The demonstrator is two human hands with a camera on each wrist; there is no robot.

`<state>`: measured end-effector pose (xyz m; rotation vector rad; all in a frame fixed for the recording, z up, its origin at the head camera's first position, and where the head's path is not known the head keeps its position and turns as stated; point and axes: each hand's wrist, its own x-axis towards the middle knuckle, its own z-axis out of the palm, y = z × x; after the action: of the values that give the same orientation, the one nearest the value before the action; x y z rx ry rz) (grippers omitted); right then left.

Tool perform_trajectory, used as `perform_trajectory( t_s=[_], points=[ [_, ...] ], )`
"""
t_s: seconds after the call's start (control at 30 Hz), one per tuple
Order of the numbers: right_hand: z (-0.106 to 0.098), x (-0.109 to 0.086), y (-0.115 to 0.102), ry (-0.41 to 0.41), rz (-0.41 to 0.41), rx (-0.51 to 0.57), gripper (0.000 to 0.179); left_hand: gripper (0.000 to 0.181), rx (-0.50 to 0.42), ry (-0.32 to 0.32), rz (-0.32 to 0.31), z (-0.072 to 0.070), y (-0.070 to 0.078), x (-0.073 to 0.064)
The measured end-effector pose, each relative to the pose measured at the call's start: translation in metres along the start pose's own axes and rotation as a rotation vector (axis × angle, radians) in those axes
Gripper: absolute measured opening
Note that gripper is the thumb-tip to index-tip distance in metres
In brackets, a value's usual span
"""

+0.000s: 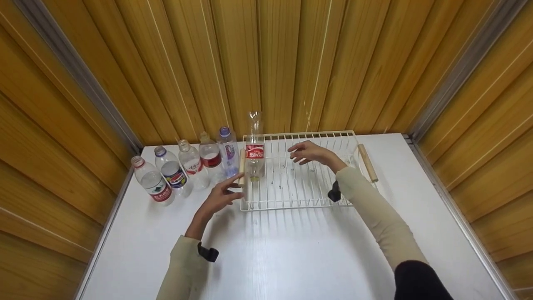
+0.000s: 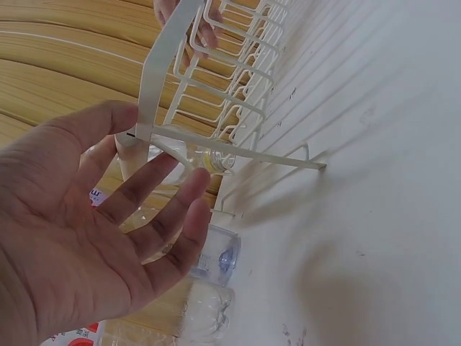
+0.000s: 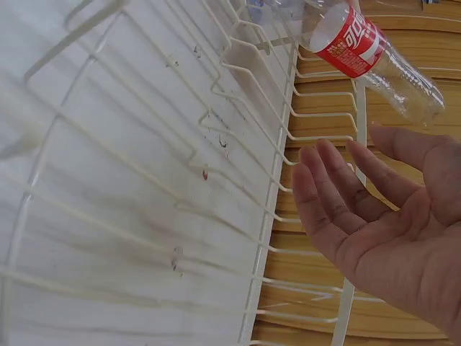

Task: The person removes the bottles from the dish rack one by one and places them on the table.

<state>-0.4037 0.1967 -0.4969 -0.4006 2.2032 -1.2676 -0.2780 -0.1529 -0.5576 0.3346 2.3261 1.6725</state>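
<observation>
A clear plastic bottle with a red label is upside down at the left end of a white wire dish rack, its neck low among the wires. My left hand is at the rack's left wooden handle, fingers loosely bent. In the left wrist view, the thumb of the left hand touches the rack's flat end strip or is very close to it. Over the middle of the rack hovers my right hand, relaxed and holding nothing. The red-labelled bottle appears beyond its fingertips in the right wrist view.
Several uncapped plastic bottles stand in a slanting row left of the rack, from a red-labelled bottle to a bluish one. A second wooden handle is on the rack's right. Wood-patterned panels enclose the white table.
</observation>
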Motion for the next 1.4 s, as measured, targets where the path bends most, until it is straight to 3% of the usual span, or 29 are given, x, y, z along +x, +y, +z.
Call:
perform_trajectory(
  t_s=[0.23,0.5,0.77,1.03,1.2,1.4],
  points=[
    [0.031,0.035,-0.018,-0.078,0.042,0.026,0.055,0.068,-0.031,-0.014,-0.006,-0.001,-0.006,0.001],
    [0.057,0.057,-0.033,-0.116,0.108,0.120,0.077,0.068,-0.036,-0.026,-0.027,-0.002,-0.003,0.004],
    [0.071,0.072,-0.040,-0.090,0.111,0.201,0.070,0.069,-0.042,-0.067,-0.038,-0.005,-0.003,0.005],
    [0.083,0.078,-0.045,-0.073,0.149,0.315,0.072,0.068,-0.045,-0.057,-0.041,-0.007,-0.004,0.004],
    [0.090,0.076,-0.047,-0.037,0.160,0.386,0.064,0.070,-0.047,-0.064,-0.028,-0.008,-0.002,0.003],
    [0.087,0.069,-0.047,-0.030,0.149,0.425,0.067,0.070,-0.050,-0.064,-0.043,-0.007,-0.002,0.004]
  ],
)
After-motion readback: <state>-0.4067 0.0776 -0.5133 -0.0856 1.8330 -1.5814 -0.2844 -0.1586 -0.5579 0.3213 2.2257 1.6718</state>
